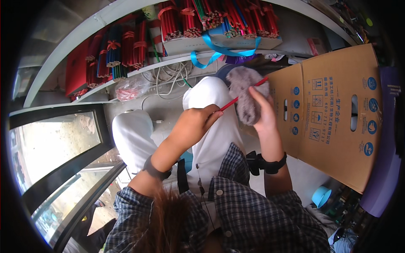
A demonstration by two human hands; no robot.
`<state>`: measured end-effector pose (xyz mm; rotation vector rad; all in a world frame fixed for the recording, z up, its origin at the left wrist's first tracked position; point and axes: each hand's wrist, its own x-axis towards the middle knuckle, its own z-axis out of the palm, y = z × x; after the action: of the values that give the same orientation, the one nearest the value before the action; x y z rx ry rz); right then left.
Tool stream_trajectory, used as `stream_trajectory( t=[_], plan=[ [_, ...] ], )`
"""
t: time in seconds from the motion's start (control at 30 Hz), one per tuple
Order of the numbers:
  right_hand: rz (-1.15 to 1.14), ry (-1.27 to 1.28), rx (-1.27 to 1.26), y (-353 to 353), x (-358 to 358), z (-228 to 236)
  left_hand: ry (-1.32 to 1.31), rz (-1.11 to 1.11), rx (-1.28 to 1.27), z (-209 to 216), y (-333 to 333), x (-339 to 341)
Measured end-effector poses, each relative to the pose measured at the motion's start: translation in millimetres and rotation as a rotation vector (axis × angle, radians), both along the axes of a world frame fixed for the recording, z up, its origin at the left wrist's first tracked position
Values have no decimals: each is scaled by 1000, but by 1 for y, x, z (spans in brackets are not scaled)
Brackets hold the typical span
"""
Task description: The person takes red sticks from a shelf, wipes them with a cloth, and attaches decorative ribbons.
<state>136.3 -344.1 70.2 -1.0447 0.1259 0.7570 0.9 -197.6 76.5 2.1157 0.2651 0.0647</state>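
My left hand (195, 126) pinches the lower end of a thin red stick (229, 104) between thumb and fingers. The stick slants up to the right across a grey-brown fluffy piece (246, 95), whose exact kind I cannot make out. My right hand (265, 111) is closed round the fluffy piece from the right, its thumb lying by the stick. The fingers behind the fur are hidden. Both hands are above my knees in white trousers (215, 116).
A shelf (107, 17) ahead carries tied bundles of red, blue and green sticks (171, 21); blue ribbon (217, 48) hangs from it. White cables (168, 76) loop below. A large cardboard box (337, 114) stands at right, a glazed door frame (63, 147) at left.
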Motion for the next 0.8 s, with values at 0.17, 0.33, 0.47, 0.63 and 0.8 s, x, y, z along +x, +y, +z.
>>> stream_trajectory(
  t=[0.17,0.33,0.47,0.63,0.8],
  plan=[
    [-183,-61,73,-35,46,-8,-11,-6,73,-11,23,-15],
    [-156,-46,96,-46,47,-5,165,244,-241,-16,34,-21],
    [22,11,99,-12,0,3,91,26,-215,-10,14,-6],
    [267,-84,-106,18,-33,12,108,-100,-183,-20,-4,-6],
    [333,-819,-396,15,-31,4,-18,148,154,-18,6,-13]
  ],
)
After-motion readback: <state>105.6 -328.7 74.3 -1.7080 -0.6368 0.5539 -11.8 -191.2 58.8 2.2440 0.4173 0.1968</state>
